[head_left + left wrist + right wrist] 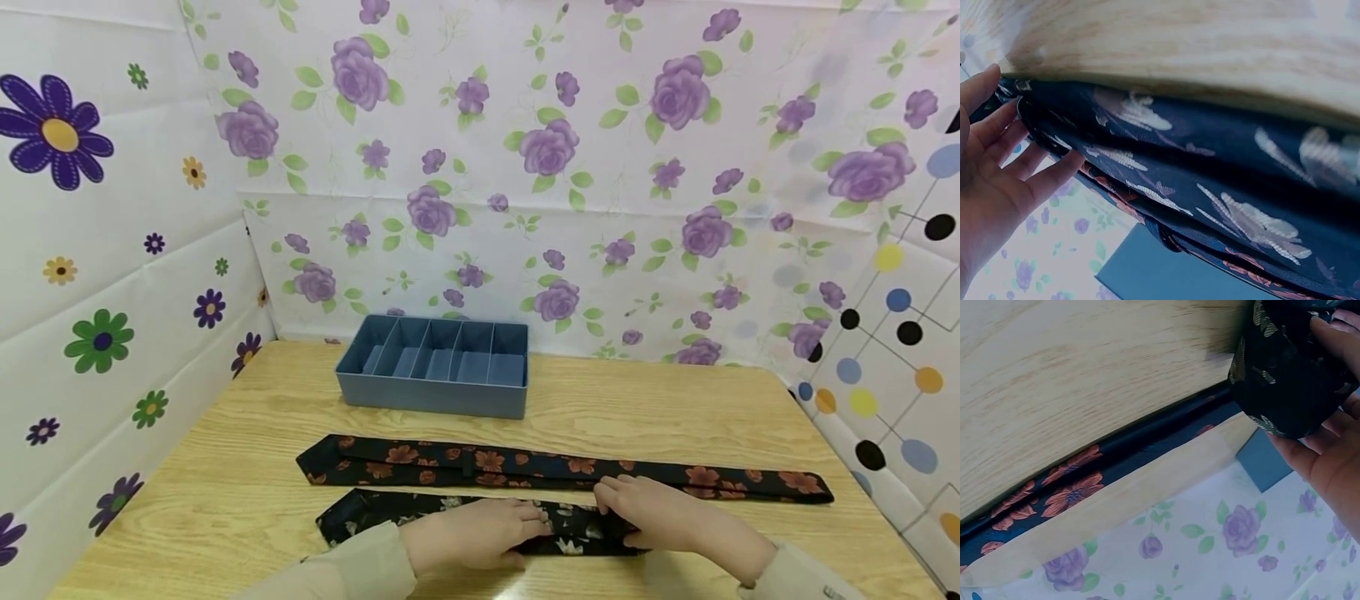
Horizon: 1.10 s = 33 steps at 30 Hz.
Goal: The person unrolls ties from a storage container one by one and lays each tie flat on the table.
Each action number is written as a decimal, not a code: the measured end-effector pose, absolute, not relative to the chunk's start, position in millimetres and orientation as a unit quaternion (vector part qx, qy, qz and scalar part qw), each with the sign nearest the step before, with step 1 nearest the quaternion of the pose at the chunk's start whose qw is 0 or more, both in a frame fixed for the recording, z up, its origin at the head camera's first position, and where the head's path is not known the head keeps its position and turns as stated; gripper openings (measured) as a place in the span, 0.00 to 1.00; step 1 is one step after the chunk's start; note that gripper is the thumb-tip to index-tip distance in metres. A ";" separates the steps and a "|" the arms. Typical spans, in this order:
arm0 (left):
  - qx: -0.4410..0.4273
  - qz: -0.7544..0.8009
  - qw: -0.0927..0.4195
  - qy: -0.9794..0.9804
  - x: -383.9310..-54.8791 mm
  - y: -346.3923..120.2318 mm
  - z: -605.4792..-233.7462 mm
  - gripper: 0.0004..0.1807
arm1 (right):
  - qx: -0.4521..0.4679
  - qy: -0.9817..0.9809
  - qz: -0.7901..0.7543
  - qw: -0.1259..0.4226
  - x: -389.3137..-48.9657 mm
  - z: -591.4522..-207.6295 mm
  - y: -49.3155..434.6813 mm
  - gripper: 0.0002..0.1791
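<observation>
A black necktie with white flowers [420, 505] lies across the front of the table, its pointed end to the left. My left hand [483, 533] rests on the middle of it; in the left wrist view its fingers [1054, 178] are loosely extended against the tie's edge, thumb apart. At the right, my right hand [660, 517] grips the tie's doubled-over end, and the right wrist view shows the folded black cloth [1291, 375] between thumb and fingers. Just behind lies a second dark necktie with orange flowers [491, 462], stretched out flat.
A blue-grey organizer box [431, 396] with several compartments stands at the back of the wooden table [637, 400], left of centre. Flower-printed cloth [480, 250] hangs behind, with more printed sheets at the left and right sides.
</observation>
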<state>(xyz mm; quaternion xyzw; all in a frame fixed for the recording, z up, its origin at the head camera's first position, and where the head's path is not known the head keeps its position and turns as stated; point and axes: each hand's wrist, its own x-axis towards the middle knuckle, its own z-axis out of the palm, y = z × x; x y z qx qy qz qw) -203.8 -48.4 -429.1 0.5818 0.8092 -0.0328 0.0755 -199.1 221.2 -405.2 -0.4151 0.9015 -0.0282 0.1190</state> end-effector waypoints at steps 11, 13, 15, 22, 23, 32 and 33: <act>0.572 -0.057 0.039 0.817 -199.4 -43.0 -434.9 0.26 | -0.451 0.888 -0.021 0.081 -200.2 -412.7 233.0 0.12; 0.570 -0.058 0.035 0.819 -198.8 -42.6 -434.9 0.25 | -0.455 0.887 -0.020 0.078 -200.7 -414.2 234.3 0.13; 0.568 -0.058 0.029 0.821 -198.4 -42.1 -435.1 0.24 | -0.456 0.887 -0.017 0.076 -200.9 -415.4 235.3 0.15; 0.552 -0.051 0.042 0.831 -196.6 -41.5 -436.5 0.25 | -0.462 0.882 -0.028 0.083 -201.7 -418.4 239.7 0.20; 0.549 -0.049 0.046 0.833 -196.1 -41.8 -436.9 0.25 | -0.466 0.880 -0.032 0.083 -201.9 -418.8 240.4 0.20; 0.523 -0.043 0.081 0.848 -192.5 -41.9 -437.3 0.28 | -0.480 0.873 -0.032 0.072 -202.5 -420.9 243.6 0.18; 0.523 -0.050 0.079 0.847 -192.2 -41.8 -436.5 0.29 | -0.482 0.873 -0.027 0.071 -202.4 -420.9 243.1 0.17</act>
